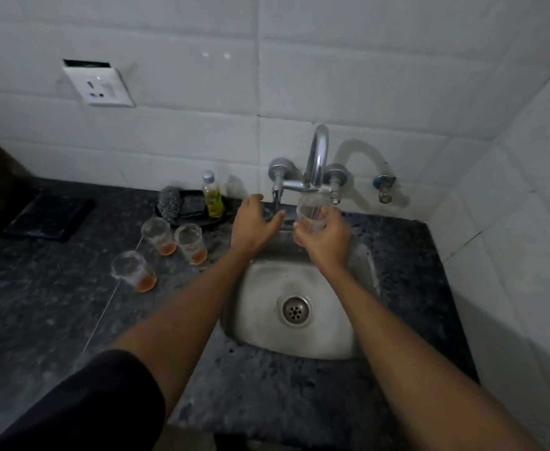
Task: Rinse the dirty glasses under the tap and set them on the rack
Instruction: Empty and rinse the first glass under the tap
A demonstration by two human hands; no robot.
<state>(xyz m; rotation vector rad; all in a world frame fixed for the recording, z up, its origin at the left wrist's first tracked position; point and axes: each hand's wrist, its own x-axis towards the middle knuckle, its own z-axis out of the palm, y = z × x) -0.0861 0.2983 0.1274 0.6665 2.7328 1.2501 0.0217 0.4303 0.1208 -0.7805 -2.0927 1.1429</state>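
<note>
Clear glass point(312, 211) (empty) in right hand point(325, 237) — under tap point(317, 157)

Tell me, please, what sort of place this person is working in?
Probably a small home kitchen: a steel sink set in a dark stone counter, a wall tap on white tiles, and dish soap beside a scrubber.

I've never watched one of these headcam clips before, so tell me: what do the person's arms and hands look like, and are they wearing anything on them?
Both forearms are bare down to the left hand and the right hand: no gloves, watch, rings or bracelets that I can see. The only clothing in view is a dark short sleeve on the left upper arm. The right arm shows no sleeve in frame.
</note>
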